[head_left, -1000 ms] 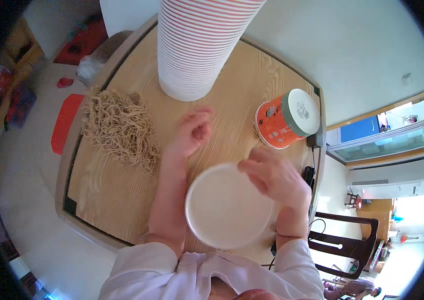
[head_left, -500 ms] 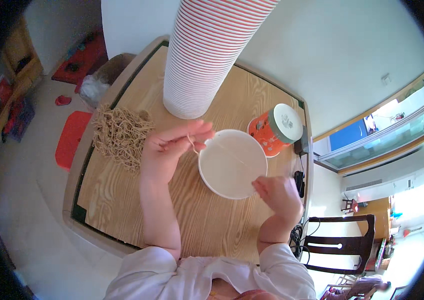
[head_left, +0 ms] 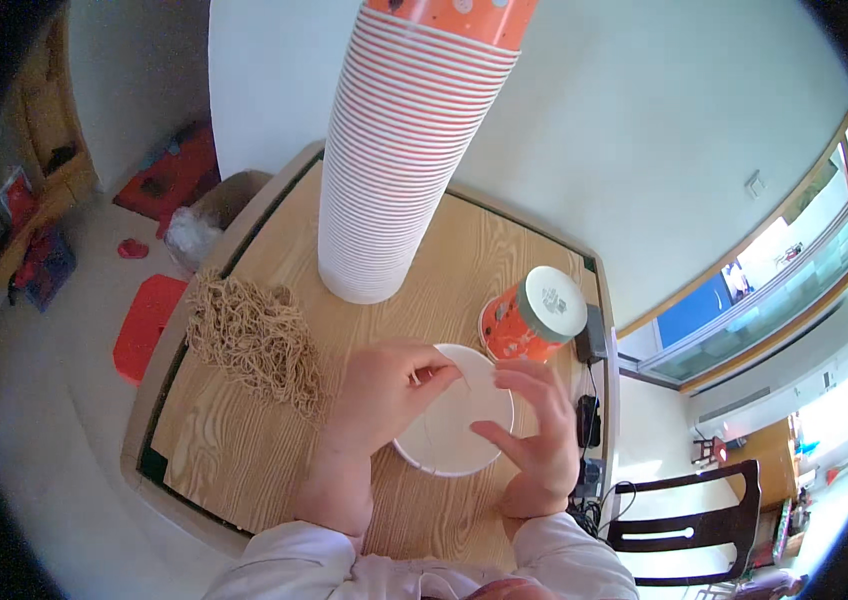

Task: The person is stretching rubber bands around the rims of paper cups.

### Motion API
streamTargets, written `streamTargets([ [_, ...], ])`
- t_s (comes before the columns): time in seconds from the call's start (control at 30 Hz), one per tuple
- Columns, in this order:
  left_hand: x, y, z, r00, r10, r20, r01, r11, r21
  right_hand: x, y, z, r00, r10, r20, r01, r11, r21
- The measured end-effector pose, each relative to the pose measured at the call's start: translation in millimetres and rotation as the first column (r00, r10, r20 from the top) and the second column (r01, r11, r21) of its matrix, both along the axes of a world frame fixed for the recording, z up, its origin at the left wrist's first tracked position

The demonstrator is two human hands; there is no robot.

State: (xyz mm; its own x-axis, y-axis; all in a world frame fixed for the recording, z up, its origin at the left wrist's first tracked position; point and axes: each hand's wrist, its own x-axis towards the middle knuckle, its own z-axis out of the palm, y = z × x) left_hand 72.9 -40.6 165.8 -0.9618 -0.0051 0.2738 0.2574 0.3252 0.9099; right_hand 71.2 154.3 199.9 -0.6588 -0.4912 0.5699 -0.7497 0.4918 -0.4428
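Note:
My left hand (head_left: 389, 395) is closed in a pinch over the rim of a round white bowl (head_left: 452, 462), which looks like paper. A thin pale string (head_left: 467, 384) shows at its fingertips, faint against the bowl's white inside. My right hand (head_left: 536, 430) hovers over the bowl's right side. Its thumb and fingers are spread apart, and I see nothing held between them. A tangled heap of tan string (head_left: 254, 340) lies on the table left of my left forearm.
Beyond the bowl rises a tall stack of nested paper bowls (head_left: 384, 180). An orange patterned bowl (head_left: 519, 325) stands upside down at the right. A black adapter and cables (head_left: 589, 420) lie by the wooden table's (head_left: 234, 450) right edge, near a dark chair (head_left: 684, 530).
My hands have come closer together over the bowl. My right hand has gone from a pinch to spread fingers, while my left fingers have closed. The whole view has shifted, showing the stack's orange top.

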Motion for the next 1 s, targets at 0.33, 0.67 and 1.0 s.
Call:
streamTargets([
  [0.33, -14.8, 29.5, -15.6, 0.998, 0.031, 0.053, -0.032, 1.0, 0.0, -37.2, 19.7, -18.2, 0.932, -0.05, 0.358, 0.066, 0.997, -0.032],
  [0.67, -27.8, 27.2, -16.3, 0.995, 0.078, 0.061, -0.062, 0.972, -0.229, -57.5, 32.6, -16.6, 0.916, -0.029, 0.401, 0.052, 0.997, -0.048],
  [1.0, -22.3, 48.9, -18.3, 0.995, 0.059, 0.083, -0.041, 0.977, -0.21, -78.7, 33.1, -46.9, 0.96, 0.189, 0.207, -0.187, 0.982, -0.029],
])
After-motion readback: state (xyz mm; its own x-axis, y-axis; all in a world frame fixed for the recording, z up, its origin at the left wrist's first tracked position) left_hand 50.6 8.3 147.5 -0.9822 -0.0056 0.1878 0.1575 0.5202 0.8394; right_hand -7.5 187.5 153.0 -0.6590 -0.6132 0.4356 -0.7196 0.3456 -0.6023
